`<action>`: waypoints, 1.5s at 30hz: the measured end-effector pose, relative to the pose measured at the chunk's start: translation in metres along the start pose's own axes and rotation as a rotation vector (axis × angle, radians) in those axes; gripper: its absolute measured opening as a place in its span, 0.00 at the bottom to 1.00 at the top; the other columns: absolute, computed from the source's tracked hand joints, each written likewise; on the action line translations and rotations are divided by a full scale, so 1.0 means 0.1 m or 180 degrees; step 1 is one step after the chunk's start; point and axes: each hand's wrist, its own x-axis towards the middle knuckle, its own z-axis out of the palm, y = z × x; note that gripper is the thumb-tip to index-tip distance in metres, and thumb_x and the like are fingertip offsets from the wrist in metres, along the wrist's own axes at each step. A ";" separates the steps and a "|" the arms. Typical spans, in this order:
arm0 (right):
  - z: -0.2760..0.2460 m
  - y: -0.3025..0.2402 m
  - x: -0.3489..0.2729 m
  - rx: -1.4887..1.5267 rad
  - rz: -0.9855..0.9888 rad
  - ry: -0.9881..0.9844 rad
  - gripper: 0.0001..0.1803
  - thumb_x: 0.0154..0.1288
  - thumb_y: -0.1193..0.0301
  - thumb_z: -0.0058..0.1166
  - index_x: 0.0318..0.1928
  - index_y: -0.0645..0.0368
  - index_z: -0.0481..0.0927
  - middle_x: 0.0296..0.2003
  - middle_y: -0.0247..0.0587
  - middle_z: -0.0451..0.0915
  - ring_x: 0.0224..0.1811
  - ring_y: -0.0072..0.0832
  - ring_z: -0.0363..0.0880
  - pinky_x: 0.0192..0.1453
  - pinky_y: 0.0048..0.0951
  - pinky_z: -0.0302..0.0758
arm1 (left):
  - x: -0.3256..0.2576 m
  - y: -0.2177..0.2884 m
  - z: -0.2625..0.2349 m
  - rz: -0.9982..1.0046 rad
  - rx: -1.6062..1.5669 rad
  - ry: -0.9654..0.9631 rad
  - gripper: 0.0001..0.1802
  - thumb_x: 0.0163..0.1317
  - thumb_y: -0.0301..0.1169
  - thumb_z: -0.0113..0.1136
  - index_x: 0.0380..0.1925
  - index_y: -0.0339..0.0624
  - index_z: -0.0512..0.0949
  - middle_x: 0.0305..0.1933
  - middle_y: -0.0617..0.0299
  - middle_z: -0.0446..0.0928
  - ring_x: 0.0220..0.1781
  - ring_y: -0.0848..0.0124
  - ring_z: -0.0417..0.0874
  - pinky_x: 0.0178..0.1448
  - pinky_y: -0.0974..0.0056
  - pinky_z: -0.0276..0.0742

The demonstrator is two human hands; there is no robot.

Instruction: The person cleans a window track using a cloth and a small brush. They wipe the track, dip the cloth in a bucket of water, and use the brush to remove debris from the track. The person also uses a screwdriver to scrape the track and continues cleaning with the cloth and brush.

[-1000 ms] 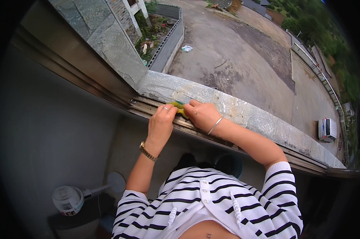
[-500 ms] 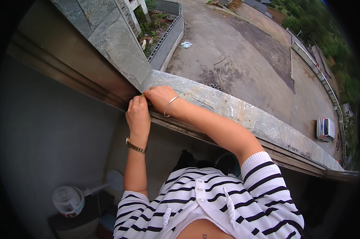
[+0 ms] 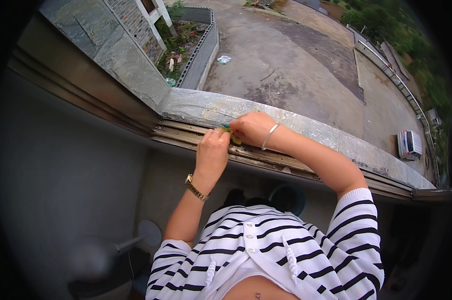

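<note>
Stripes of a black-and-white shirt (image 3: 266,255) nearest, at the lower edge. Down to the left, blurred on the floor: a pale fan (image 3: 93,255). Tucked beneath the window, a round dark bucket (image 3: 288,197); could not tell what lay inside.

Further up, reached with the left hand (image 3: 212,150), gold watch at the wrist, to the metal window track (image 3: 296,167). Pinched a small yellow-green pad (image 3: 231,136) in a narrow grip, fingers curled shut on it. Met it with the right hand (image 3: 251,129), bracelet at the wrist, grip likewise closed onto the same pad, knuckles just beside the left. Pressed the pad into the track groove, just inside the grey stone sill (image 3: 326,137), near the sill's left corner.

Judged the scrubbing partway at best: looked dull and streaked along the track toward the right corner, so probably most of that run left to do.

Beyond the sill, far below: bare concrete yard (image 3: 296,65), white vehicle (image 3: 410,144) at its right edge.
</note>
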 end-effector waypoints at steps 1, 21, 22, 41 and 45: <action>-0.05 0.01 -0.19 -0.0035 0.0088 0.0047 0.04 0.55 0.69 0.57 0.29 0.54 0.79 0.27 0.43 0.81 0.33 0.45 0.82 0.36 0.45 0.76 | 0.00 0.10 0.05 0.0069 -0.0092 -0.0086 0.08 0.54 0.17 0.56 0.32 0.39 0.80 0.34 0.55 0.78 0.40 0.56 0.79 0.46 0.56 0.77; -0.56 0.39 -2.24 0.2242 0.1789 0.1556 0.08 0.65 0.70 0.58 0.38 0.63 0.81 0.27 0.34 0.80 0.30 0.19 0.76 0.37 0.24 0.74 | 1.06 0.34 0.51 -0.1601 -0.4171 -0.1973 0.06 0.71 0.32 0.52 0.44 0.45 0.73 0.37 0.72 0.76 0.36 0.81 0.74 0.37 0.72 0.68; -0.56 0.39 -2.28 0.2260 0.1780 0.1612 0.08 0.64 0.71 0.58 0.38 0.63 0.81 0.27 0.34 0.81 0.30 0.19 0.76 0.37 0.25 0.74 | 1.13 0.38 0.53 -0.1614 -0.4287 -0.1966 0.06 0.71 0.32 0.52 0.44 0.46 0.73 0.37 0.71 0.77 0.36 0.81 0.75 0.37 0.71 0.68; -0.57 1.86 -1.57 0.0875 0.2521 0.3016 0.08 0.66 0.68 0.52 0.43 0.56 0.77 0.33 0.48 0.83 0.38 0.49 0.82 0.42 0.42 0.78 | 1.99 0.81 1.36 -0.2182 -0.5004 -0.1754 0.09 0.71 0.26 0.52 0.48 0.43 0.77 0.38 0.68 0.79 0.33 0.78 0.75 0.37 0.73 0.72; -0.66 1.16 -1.11 0.1022 0.1455 0.2942 0.09 0.66 0.68 0.51 0.43 0.58 0.77 0.34 0.52 0.83 0.38 0.51 0.81 0.43 0.44 0.78 | 1.98 0.53 1.48 -0.2211 -0.5079 -0.1781 0.13 0.71 0.25 0.50 0.53 0.43 0.76 0.41 0.68 0.80 0.35 0.78 0.75 0.37 0.72 0.70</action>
